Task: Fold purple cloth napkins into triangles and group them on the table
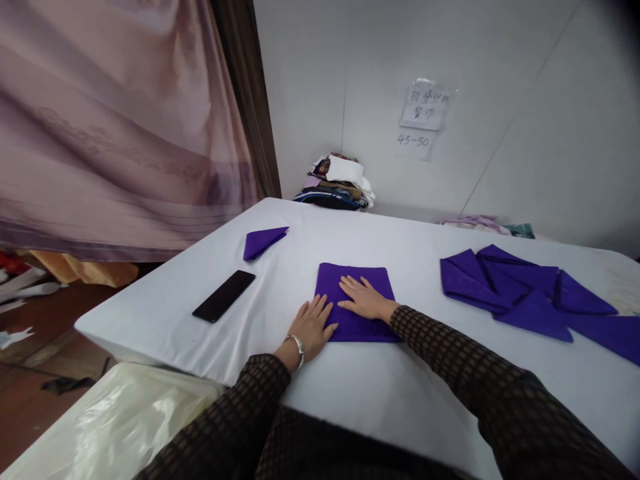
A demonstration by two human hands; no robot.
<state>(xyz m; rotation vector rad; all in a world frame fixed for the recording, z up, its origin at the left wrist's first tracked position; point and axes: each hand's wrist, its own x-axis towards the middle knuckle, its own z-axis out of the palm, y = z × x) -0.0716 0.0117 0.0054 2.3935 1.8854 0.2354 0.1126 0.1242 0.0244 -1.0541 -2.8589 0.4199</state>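
Observation:
A purple cloth napkin [357, 330], folded into a square, lies flat on the white-covered table [310, 247] in front of me. My right hand [364, 298] rests on top of it, palm down with the fingers spread. At its left edge lies my left hand [311, 325], also flat, its fingers stretched out and the tips on the cloth. Neither hand grips anything. Off to the left sits another purple napkin [263, 241], folded into a narrow triangle. Several more purple napkins [505, 283] are spread in an overlapping heap on the right.
A black phone [225, 295] lies on the table's left part. Stacked clothes [340, 181] stand beyond the far edge, by the wall. Pink curtains [125, 127] hang at the left. Below the front left edge is a surface with clear plastic sheeting [145, 417]. Handwritten paper [425, 107] hangs on the wall.

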